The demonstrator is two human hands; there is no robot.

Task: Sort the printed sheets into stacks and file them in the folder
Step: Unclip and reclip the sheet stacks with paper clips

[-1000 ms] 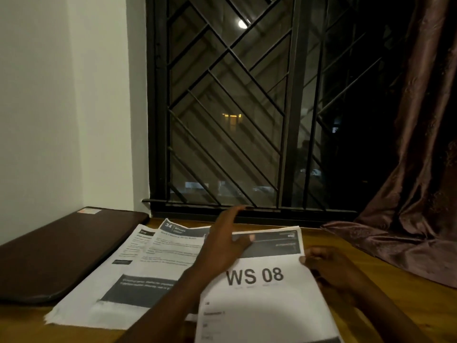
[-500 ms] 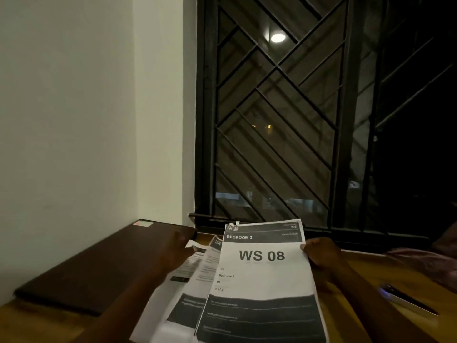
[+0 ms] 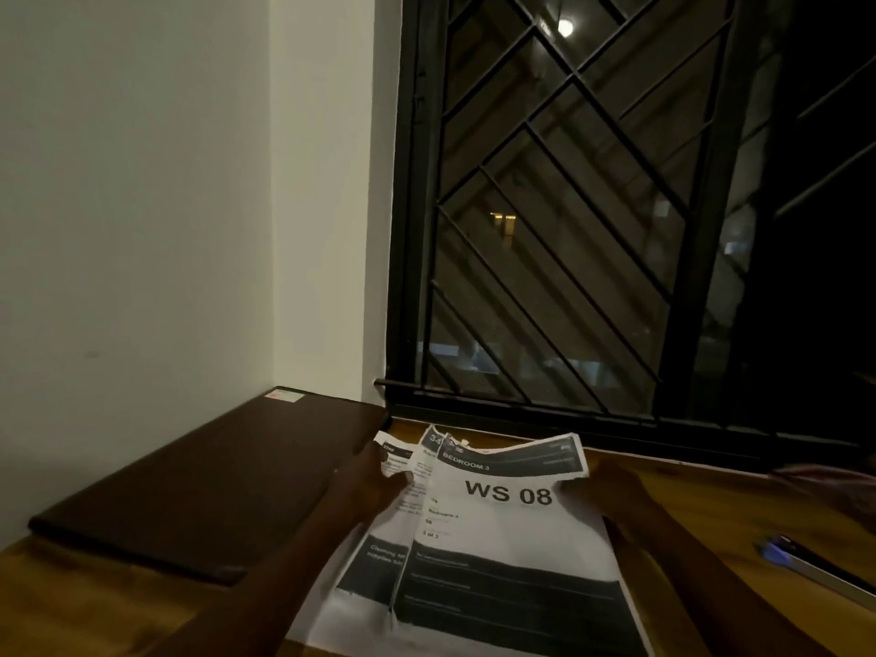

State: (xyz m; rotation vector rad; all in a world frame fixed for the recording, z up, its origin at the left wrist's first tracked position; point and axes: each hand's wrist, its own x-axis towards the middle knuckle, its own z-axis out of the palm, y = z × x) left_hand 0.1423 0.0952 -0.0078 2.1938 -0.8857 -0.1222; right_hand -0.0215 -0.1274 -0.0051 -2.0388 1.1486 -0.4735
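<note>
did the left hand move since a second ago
Yes: the left hand shifted left, off the WS 08 sheet, to the right edge of the brown folder.

A home room at night: a wooden desk (image 3: 711,495) pushed into the corner of plain white walls (image 3: 142,206), beneath a dark window with a black diagonal security grille (image 3: 559,220).

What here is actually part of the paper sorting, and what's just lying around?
Part of the job:
WS 08 sheet, gripped by the right hand
other printed sheets beneath it, pinched by the left hand
dark brown folder, closed, on the left

Just lying about:
phone on the wooden table, right side
curtain, blurred, at the right edge
window grille behind
</note>
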